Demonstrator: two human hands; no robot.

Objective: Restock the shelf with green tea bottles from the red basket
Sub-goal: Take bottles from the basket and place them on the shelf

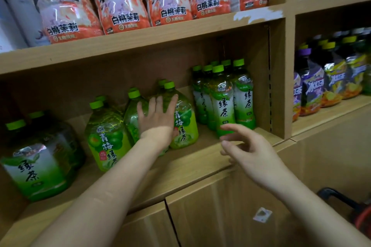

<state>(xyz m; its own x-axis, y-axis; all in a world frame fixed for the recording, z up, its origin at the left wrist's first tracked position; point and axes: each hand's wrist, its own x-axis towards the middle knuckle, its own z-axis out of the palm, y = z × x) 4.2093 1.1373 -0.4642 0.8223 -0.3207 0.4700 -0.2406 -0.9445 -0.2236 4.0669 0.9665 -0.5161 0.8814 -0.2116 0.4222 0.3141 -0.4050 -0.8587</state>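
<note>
A wooden shop shelf crosses the middle of the frame, above closed cupboard doors.

The left fingers are straight and spread, pressed flat on the shoulder of a large bottle labelled 青梅绿茶. The left hand grasps nothing. The right fingers are loosely bent and empty. The right hand hovers at the shelf's front edge, right of centre.

Just beyond those fingertips, up and slightly left, stand the small green tea bottles, upright in a tight cluster with green caps on top and 绿茶 on the labels. The right hand is the nearer one to them.

Only a sliver of the red basket shows at the lower right edge, its contents out of view. It too lies on the right hand's side, so that hand probably fetches the next bottle.

A big 绿茶 bottle sits lower left. The pink bottles on the shelf above read 白桃茉莉.
</note>
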